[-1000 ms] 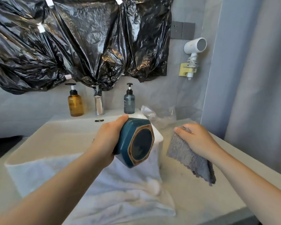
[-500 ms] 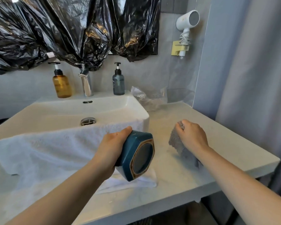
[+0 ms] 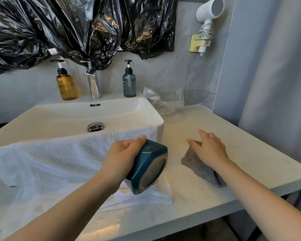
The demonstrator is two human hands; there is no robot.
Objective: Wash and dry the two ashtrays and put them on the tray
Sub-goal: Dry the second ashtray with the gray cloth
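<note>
Surface: a pale, marble-look worktop (image 3: pixel 207 192) runs along a grey-tiled wall, with a white rectangular ceramic basin (image 3: pixel 111 110) set on it at left. The basin's chrome drain plug (image 3: pixel 95 126) is visible. A white terry towel (image 3: pixel 50 159) is draped over the basin's front rim and spreads down onto the worktop.

Task item: a teal glazed ceramic ashtray (image 3: pixel 147 168) with angular sides is held off the surface, tipped on its side, above the towel's lower right fold near the basin's front right corner. Its tan-rimmed face with a dark round recess is turned toward the camera. The left hand (image 3: pixel 122 157) grips it, thumb along the upper edge and fingers wrapped behind.

The right hand (image 3: pixel 209 150) lies flat with fingers extended and spread, resting on a crumpled grey microfibre cloth (image 3: pixel 196 165) on the worktop right of the basin. It grasps nothing.

Rear ledge: an amber pump bottle (image 3: pixel 66 86), a chrome tap (image 3: pixel 94 86) and a grey-blue pump bottle (image 3: pixel 129 84) stand in a row, left to right. A crumpled clear plastic bag (image 3: pixel 163 101) lies in the back corner just beside the basin.

Room: black plastic sheeting (image 3: pixel 68 26) hangs over the wall above the tap. A white hairdryer (image 3: pixel 209 11) sits in a yellow wall holder (image 3: pixel 196 43) at upper right. A grey curtain (image 3: pixel 276 66) closes the right side.
</note>
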